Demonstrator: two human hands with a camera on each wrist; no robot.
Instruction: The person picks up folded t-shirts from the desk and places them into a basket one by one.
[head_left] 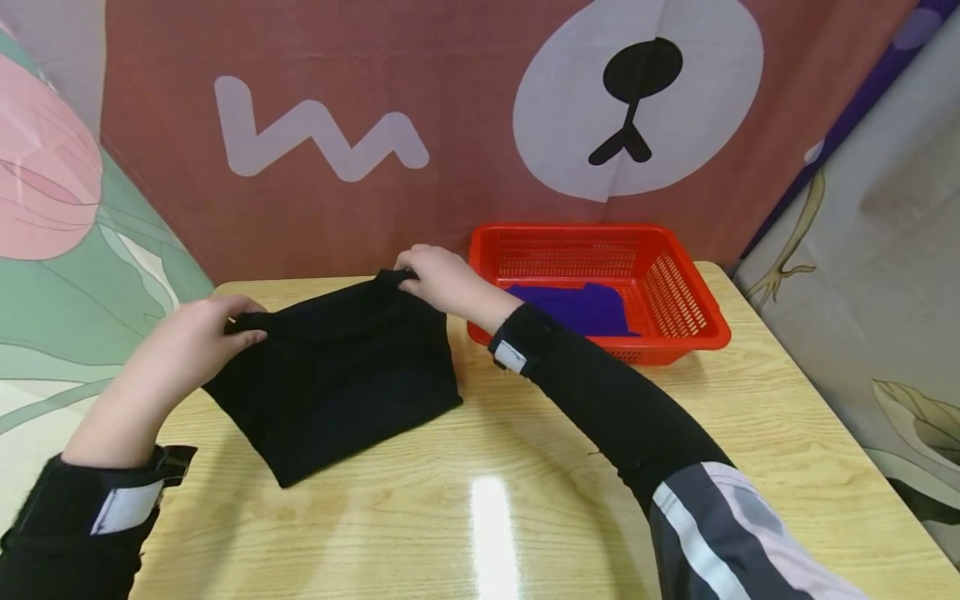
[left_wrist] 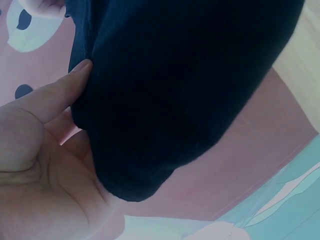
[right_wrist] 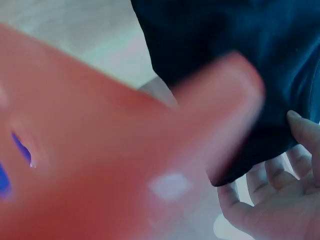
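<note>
A piece of black cloth (head_left: pixel 345 375) hangs stretched between both hands over the wooden table, its lower edge sloping down to a corner at the left. My left hand (head_left: pixel 197 333) pinches its upper left corner between thumb and fingers. In the left wrist view the thumb (left_wrist: pixel 75 82) presses on the dark fabric (left_wrist: pixel 185 90). At the upper right corner, my right hand (head_left: pixel 442 283) pinches the cloth beside the basket. The right wrist view has the right hand's fingers (right_wrist: pixel 280 180) behind the fabric and the thumb in front.
A red plastic basket (head_left: pixel 678 292) stands at the back right of the table (head_left: pixel 600 500), with a folded purple cloth (head_left: pixel 577 308) inside. Its blurred red rim (right_wrist: pixel 100 125) fills much of the right wrist view. A bear-printed curtain (head_left: pixel 450 100) hangs behind the table.
</note>
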